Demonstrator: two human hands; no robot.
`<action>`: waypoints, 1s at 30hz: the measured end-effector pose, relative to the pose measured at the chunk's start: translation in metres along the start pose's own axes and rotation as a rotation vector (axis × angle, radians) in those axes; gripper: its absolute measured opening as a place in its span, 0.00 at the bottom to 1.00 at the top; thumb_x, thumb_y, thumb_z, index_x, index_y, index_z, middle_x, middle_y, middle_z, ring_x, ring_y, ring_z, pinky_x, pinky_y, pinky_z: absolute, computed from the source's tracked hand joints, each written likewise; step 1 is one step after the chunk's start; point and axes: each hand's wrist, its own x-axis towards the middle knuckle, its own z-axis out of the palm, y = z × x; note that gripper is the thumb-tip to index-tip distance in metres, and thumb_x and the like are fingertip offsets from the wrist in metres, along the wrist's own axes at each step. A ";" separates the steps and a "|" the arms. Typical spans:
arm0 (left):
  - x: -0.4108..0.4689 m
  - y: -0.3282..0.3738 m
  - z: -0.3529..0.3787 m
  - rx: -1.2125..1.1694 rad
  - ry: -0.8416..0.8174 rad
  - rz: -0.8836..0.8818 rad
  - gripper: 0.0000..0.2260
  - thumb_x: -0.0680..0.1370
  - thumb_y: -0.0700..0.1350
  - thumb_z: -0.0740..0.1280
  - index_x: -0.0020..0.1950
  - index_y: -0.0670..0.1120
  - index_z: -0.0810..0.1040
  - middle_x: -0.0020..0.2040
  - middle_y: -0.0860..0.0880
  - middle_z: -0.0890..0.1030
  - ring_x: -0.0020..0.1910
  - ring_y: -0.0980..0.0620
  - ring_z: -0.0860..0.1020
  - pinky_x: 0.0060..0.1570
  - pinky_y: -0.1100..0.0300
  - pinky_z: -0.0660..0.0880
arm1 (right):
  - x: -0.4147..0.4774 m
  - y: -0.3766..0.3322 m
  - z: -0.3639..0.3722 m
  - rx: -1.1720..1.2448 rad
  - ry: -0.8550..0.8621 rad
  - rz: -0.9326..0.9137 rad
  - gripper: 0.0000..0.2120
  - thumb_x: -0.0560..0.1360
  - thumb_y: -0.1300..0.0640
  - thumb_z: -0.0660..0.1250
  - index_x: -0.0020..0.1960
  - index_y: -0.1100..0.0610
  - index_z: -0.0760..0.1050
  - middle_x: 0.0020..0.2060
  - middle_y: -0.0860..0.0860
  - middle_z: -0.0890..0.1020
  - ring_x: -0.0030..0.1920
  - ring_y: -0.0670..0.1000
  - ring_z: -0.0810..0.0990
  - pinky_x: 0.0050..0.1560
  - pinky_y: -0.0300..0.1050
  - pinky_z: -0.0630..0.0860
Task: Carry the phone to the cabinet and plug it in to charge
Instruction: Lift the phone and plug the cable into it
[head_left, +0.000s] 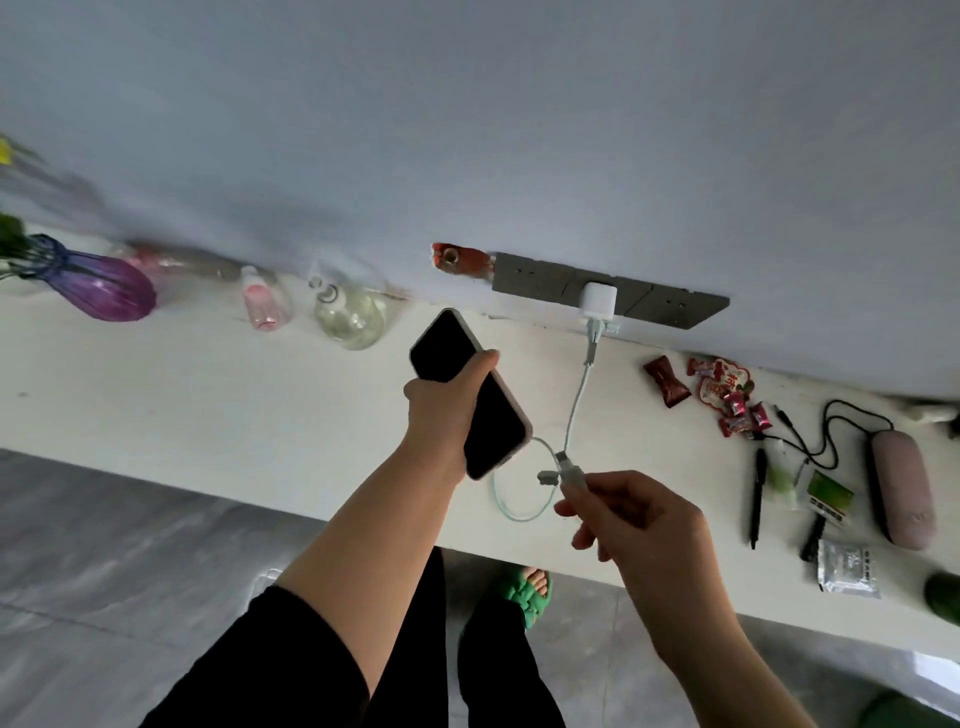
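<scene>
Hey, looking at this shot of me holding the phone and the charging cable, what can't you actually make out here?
Head view only:
- phone charging port: faces away, lower end toward the camera's blind side.
- cable connector type: too small, partly covered by right hand fingers.
- Snack wrappers print: too small.
- Vase flowers: cut off by left edge.

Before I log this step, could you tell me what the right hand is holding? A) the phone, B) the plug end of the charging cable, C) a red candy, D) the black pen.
B: the right hand pinches the plug end of the charging cable, which runs up to the white charger in the wall socket, while the left hand holds the phone.
</scene>
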 end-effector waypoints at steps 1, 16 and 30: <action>-0.013 0.008 -0.004 -0.025 -0.025 -0.008 0.41 0.57 0.60 0.76 0.64 0.44 0.68 0.52 0.45 0.80 0.47 0.47 0.80 0.32 0.60 0.73 | -0.007 -0.009 0.001 -0.007 -0.022 0.005 0.04 0.71 0.50 0.72 0.40 0.49 0.84 0.35 0.47 0.87 0.28 0.43 0.79 0.27 0.35 0.74; -0.089 0.023 -0.054 -0.610 -0.574 0.046 0.15 0.76 0.54 0.67 0.59 0.49 0.80 0.49 0.49 0.86 0.45 0.50 0.85 0.39 0.56 0.82 | -0.066 -0.052 0.011 0.283 -0.160 0.053 0.14 0.64 0.47 0.73 0.40 0.58 0.83 0.33 0.58 0.85 0.23 0.52 0.74 0.23 0.38 0.70; -0.085 0.036 -0.062 -0.531 -0.595 0.127 0.11 0.72 0.43 0.72 0.32 0.54 0.86 0.37 0.51 0.87 0.37 0.49 0.86 0.37 0.44 0.80 | -0.063 -0.067 0.022 0.184 -0.220 0.033 0.09 0.70 0.52 0.72 0.35 0.57 0.81 0.23 0.52 0.77 0.22 0.49 0.65 0.21 0.37 0.63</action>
